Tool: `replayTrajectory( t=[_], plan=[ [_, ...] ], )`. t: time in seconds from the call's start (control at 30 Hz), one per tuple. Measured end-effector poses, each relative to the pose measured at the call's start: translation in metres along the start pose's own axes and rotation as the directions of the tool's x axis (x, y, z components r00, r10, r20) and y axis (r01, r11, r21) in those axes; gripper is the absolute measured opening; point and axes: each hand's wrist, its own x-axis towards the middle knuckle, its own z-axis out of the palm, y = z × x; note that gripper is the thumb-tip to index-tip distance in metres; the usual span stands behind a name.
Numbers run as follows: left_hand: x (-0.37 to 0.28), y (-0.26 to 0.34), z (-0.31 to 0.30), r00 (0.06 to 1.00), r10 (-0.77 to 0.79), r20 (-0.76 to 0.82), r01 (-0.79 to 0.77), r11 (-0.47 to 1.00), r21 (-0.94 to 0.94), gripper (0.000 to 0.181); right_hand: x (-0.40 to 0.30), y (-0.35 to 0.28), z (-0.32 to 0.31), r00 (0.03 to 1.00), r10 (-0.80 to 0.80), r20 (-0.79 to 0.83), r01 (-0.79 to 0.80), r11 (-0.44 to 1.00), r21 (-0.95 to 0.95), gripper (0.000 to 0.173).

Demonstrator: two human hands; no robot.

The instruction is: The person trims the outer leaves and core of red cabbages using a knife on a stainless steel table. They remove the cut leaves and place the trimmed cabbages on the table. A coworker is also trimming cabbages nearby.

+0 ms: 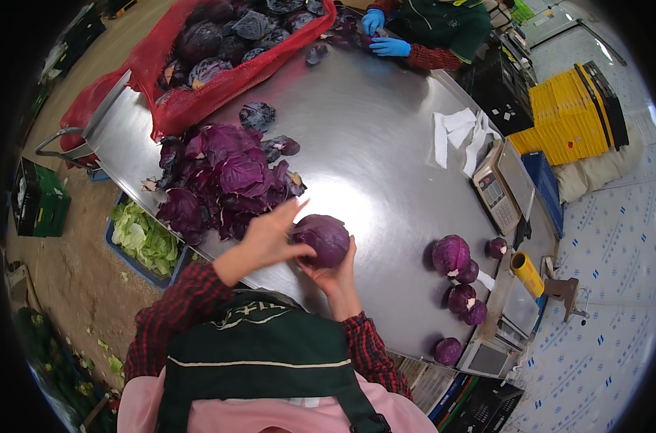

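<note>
A red cabbage (323, 241) rests in my right hand (333, 273), which cups it from below and from the right over the near edge of the steel table (382, 178). My left hand (271, 238) is at the cabbage's left side, fingers spread and slightly blurred; whether it touches the cabbage I cannot tell. Just beyond my left hand lies a heap of loose purple cabbage leaves (241, 168). Several trimmed red cabbages (451, 255) stand at the table's right side.
A red mesh sack (208, 100) of cabbages lies at the far left. A co-worker's blue-gloved hands (390, 47) hold something at the far edge. Scales (495, 197), white cloths (458, 130) and a yellow film roll (527, 273) are at right. A blue crate of green leaves (143, 238) stands lower left.
</note>
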Motion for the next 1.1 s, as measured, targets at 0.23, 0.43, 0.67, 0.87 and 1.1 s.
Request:
replayTrajectory(
  t=[0.23,0.43,0.67,0.87,1.1],
  plan=[
    [0.006,-0.053,0.020,0.942,-0.220,0.252,0.289,0.915,-0.281,0.051,-0.001,0.010,-0.031,0.998,0.070,0.001,-0.063,0.906,-0.418,0.068],
    [-0.001,-0.077,0.017,0.923,-0.256,0.287,0.363,0.826,-0.432,0.046,-0.001,-0.014,-0.002,0.811,-0.413,0.415,0.312,-0.294,-0.903,0.113],
    [0.037,-0.049,0.024,0.912,-0.332,0.240,0.328,0.943,0.058,0.043,0.021,-0.001,0.005,0.833,-0.312,0.457,0.461,-0.063,-0.885,0.111],
    [0.040,-0.094,0.052,0.925,-0.373,0.076,0.380,0.911,-0.161,0.025,0.015,-0.012,0.010,0.634,-0.230,0.738,0.598,-0.458,-0.657,0.118],
    [0.045,-0.106,0.034,0.872,-0.487,-0.038,0.454,0.837,-0.304,0.033,0.030,-0.026,0.016,0.639,-0.320,0.700,0.596,-0.371,-0.713,0.115]
  ],
)
